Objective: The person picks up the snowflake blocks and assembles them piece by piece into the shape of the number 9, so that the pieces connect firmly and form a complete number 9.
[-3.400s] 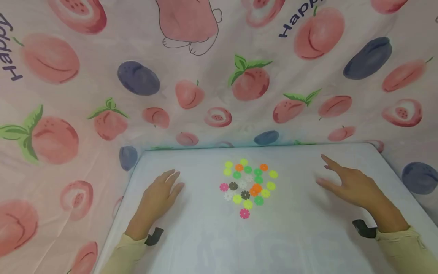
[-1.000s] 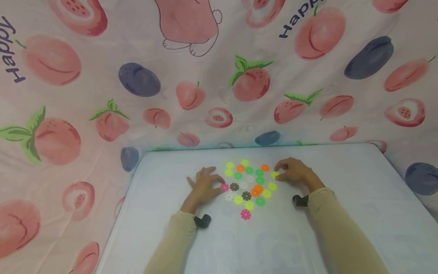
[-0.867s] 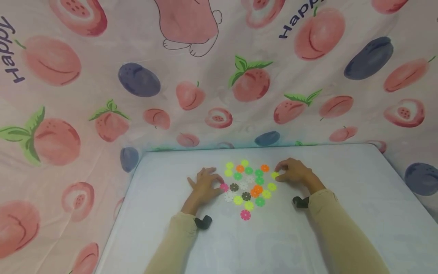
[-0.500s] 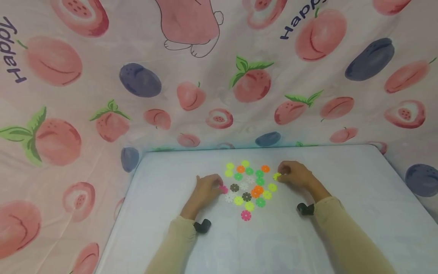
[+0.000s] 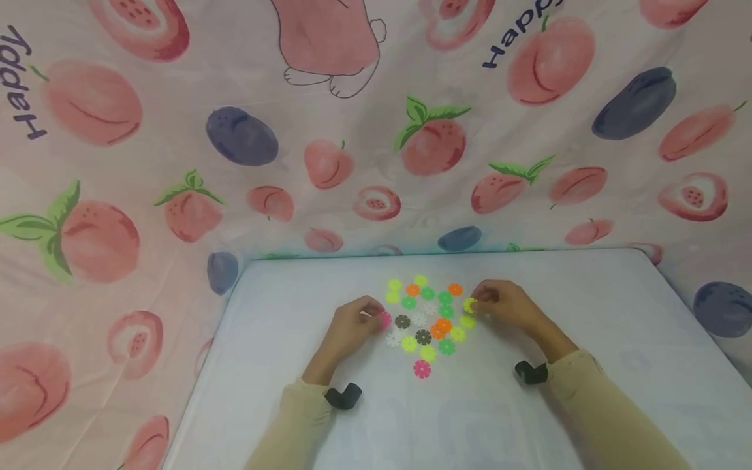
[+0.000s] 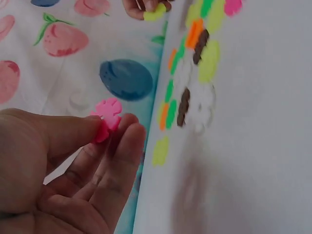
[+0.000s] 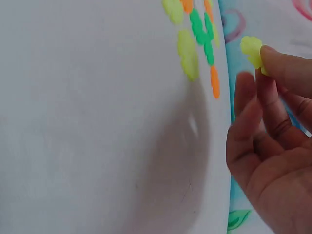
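Observation:
Between thumb and fingers my left hand (image 5: 354,326) pinches a pink notched disc (image 6: 108,118), a flower-shaped plastic piece, held up off the table at the left of the group. On the group's right side my right hand (image 5: 510,305) pinches a yellow notched disc (image 7: 252,51) in the same way, also raised. Between the two hands several more such discs lie flat: a dark grey disc (image 5: 423,337), a green disc (image 5: 446,346), an orange disc (image 5: 455,289) and a white disc (image 5: 394,338) among them. Another pink disc (image 5: 422,369) lies nearest the front.
The discs lie on a table with a white cover (image 5: 470,418). Behind and to the left hangs a fruit-print cloth (image 5: 352,117), meeting the table's back edge. A black wrist mount (image 5: 344,396) sits at the left cuff, another black mount (image 5: 531,373) at the right.
Both hands came in from the sides to the group. The left lifted the pink disc and the right lifted the yellow disc off the table. The other discs stayed put.

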Tool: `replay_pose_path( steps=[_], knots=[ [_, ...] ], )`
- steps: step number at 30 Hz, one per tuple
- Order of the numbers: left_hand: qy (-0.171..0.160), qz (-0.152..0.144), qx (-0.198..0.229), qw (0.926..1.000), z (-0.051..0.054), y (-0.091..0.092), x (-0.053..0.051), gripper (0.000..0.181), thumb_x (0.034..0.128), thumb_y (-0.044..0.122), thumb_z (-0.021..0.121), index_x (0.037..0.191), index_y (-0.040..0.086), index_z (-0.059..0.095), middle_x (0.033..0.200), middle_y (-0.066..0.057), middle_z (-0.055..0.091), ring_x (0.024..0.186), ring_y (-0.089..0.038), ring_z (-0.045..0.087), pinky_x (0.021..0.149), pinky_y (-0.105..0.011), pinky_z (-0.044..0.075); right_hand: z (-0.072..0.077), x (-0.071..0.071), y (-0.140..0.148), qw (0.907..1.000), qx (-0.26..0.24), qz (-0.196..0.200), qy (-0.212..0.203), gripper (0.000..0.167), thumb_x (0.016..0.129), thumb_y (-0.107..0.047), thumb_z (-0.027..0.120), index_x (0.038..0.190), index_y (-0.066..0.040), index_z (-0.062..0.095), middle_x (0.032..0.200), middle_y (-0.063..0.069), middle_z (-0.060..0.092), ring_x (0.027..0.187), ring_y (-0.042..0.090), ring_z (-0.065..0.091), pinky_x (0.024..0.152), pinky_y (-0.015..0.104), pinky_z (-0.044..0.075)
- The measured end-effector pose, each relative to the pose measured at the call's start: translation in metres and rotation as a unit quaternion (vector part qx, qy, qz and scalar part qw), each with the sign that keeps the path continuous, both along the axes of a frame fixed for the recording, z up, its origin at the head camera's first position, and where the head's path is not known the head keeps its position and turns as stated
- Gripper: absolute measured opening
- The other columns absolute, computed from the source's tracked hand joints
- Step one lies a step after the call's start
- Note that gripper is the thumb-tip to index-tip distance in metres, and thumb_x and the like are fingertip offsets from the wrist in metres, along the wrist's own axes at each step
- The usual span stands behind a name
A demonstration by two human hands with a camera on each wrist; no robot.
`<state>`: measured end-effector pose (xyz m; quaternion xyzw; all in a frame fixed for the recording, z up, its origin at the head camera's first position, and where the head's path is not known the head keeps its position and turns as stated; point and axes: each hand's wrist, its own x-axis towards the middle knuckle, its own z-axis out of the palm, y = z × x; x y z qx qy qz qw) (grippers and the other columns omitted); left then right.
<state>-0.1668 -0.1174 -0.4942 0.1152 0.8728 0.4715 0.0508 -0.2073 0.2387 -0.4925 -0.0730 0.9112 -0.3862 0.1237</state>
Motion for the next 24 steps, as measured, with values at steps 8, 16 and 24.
replay_pose_path(
  steps=[8,16,24],
  knots=[
    [-0.104,0.005,0.084,0.991,0.005,0.01,0.007,0.019,0.0975,0.016,0.067,0.116,0.013,0.068,0.106,-0.005,0.07,0.08,-0.013,0.074,0.075,-0.031,0.06,0.009,0.015,-0.007,0.9938,-0.104,0.011,-0.039,0.02,0.094,-0.021,0.074,0.108,-0.008,0.07,0.103,0.012,0.067,0.091,0.026,0.068,0.08,0.033,0.06],
    [-0.17,-0.002,0.169,0.971,0.004,0.02,0.012,0.026,0.0918,0.011,0.072,0.118,0.008,0.068,0.11,-0.011,0.069,0.087,-0.021,0.073,0.082,-0.038,0.062,0.017,0.022,-0.016,0.9896,-0.135,0.031,-0.039,0.023,0.093,-0.023,0.076,0.111,-0.011,0.07,0.109,0.012,0.066,0.096,0.025,0.07,0.083,0.031,0.059],
    [-0.171,-0.017,0.206,0.9635,0.006,0.03,0.017,0.024,0.0953,0.011,0.07,0.119,0.009,0.068,0.104,-0.012,0.068,0.089,-0.022,0.074,0.083,-0.035,0.062,0.026,0.03,-0.026,0.9848,-0.162,0.034,-0.054,0.025,0.09,-0.018,0.078,0.112,-0.008,0.069,0.107,0.013,0.067,0.095,0.027,0.071,0.085,0.037,0.061]
  ],
)
